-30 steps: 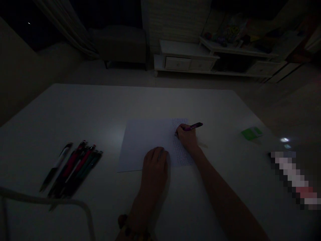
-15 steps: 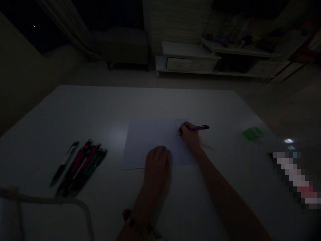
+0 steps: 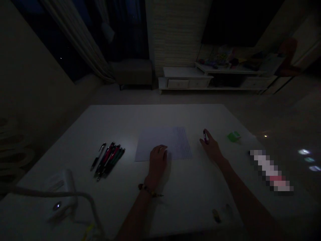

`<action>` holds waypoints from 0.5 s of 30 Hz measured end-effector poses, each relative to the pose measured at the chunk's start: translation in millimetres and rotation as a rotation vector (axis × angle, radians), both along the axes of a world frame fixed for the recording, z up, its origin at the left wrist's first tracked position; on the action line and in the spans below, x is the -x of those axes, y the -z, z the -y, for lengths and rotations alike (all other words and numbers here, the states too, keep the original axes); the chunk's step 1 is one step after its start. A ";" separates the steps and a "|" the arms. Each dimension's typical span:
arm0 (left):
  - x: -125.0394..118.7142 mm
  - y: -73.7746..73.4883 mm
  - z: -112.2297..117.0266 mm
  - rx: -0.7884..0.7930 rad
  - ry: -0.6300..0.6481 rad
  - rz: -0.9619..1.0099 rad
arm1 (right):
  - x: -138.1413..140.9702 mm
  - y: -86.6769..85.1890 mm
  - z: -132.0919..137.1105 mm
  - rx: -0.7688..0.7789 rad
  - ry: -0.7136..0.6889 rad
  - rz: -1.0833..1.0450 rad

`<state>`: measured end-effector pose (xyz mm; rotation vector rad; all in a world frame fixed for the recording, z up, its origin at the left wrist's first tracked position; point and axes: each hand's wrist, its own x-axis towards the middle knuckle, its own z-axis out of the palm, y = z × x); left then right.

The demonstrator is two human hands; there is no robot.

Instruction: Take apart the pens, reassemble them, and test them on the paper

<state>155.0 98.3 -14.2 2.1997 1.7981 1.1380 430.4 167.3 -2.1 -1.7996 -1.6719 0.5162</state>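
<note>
The room is dim. A sheet of paper with handwriting down its right side lies on the white table. My left hand rests flat on the paper's lower edge, fingers loosely stretched. My right hand is off the paper to its right, closed around a purple pen that points up and away. A beaded bracelet circles my left wrist.
Several pens lie in a bundle at the left of the table. A green eraser-like block sits at the right. A white lamp base and cable stand at the near left corner. Low cabinets stand beyond.
My right hand has lifted the pen off the paper and moved right. The camera has pulled back and tilted up, showing more of the table and room.
</note>
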 end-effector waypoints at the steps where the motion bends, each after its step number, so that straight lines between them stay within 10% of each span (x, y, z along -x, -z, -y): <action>1: 3.8 -4.5 6.8 -0.003 -0.029 0.005 | -12.0 3.5 0.1 0.018 0.021 0.090; 10: 105.6 -31.8 110.2 0.113 -0.516 0.002 | -53.6 23.2 -11.2 0.070 0.044 0.579; 15: 154.7 -38.7 131.6 0.156 -0.733 -0.011 | -53.1 28.3 -14.7 0.077 0.043 0.674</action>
